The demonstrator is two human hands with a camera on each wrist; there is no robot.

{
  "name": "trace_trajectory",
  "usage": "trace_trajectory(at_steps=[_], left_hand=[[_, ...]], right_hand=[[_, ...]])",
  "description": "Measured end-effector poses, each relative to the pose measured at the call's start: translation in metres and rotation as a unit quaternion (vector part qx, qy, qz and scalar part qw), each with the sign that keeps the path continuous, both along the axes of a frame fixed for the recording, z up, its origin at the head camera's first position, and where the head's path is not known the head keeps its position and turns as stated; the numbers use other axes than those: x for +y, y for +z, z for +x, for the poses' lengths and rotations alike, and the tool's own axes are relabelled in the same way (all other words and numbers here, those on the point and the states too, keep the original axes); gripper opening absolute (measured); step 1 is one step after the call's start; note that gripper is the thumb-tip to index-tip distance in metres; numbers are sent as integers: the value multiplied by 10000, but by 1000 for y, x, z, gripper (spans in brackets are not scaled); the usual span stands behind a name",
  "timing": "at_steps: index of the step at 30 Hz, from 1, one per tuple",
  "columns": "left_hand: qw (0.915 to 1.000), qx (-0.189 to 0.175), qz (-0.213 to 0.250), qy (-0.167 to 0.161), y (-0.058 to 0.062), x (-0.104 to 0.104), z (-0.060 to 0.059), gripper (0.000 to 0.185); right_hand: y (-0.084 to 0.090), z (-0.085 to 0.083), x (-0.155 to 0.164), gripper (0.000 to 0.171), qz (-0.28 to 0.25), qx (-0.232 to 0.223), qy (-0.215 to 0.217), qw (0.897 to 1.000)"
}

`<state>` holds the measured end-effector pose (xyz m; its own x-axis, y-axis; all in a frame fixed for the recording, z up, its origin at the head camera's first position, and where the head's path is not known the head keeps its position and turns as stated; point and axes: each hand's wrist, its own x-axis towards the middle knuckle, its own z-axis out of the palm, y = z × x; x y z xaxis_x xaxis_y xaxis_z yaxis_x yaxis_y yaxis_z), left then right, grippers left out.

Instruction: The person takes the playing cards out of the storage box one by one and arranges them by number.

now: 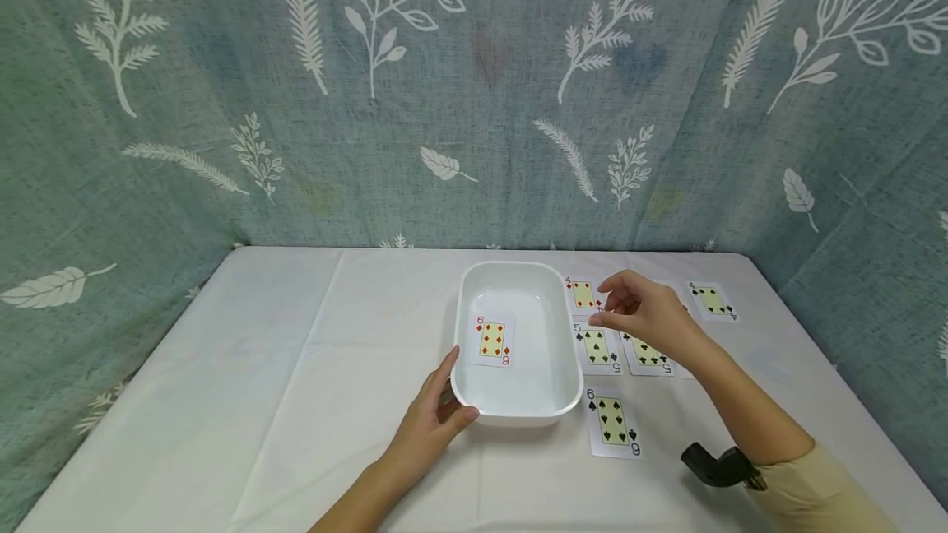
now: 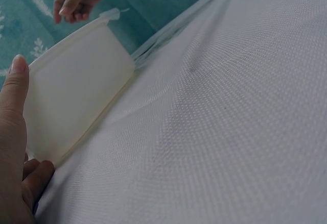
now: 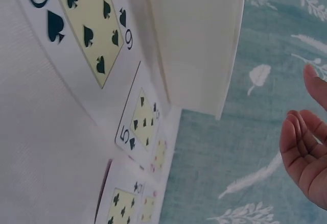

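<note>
A white plastic tub (image 1: 518, 411) stands on the table with a six of diamonds card (image 1: 492, 341) lying face up inside. My left hand (image 1: 422, 434) holds the tub's near left corner, thumb on the front wall and fingers along the left side. In the left wrist view the thumb (image 2: 15, 89) lies against the tub wall (image 2: 82, 81). My right hand (image 1: 644, 311) hovers above the cards right of the tub, thumb and fingers apart, nothing visible between them. Under and beside it lie a four of diamonds (image 1: 583, 294), a five of spades (image 1: 597, 348) and a partly covered clubs card (image 1: 646, 352).
A six of spades (image 1: 613, 426) lies near the tub's front right corner. Farther right is a black four (image 1: 713, 301). Other cards behind the right hand are mostly hidden. A black wrist device (image 1: 718, 465) sits by the right sleeve. Patterned green curtain (image 1: 474, 105) hangs behind the white-covered table (image 1: 355, 336).
</note>
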<state>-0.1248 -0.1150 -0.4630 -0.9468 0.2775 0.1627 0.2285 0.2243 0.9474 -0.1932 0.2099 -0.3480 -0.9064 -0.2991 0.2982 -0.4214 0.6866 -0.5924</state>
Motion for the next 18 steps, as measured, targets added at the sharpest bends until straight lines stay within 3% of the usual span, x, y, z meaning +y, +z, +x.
trace_trajectory(at_steps=[18], left_hand=[[9997,240,34,-41,0,0,-1,82]], right_hand=[[4,-27,-37,42,-36,-329,513,9981]])
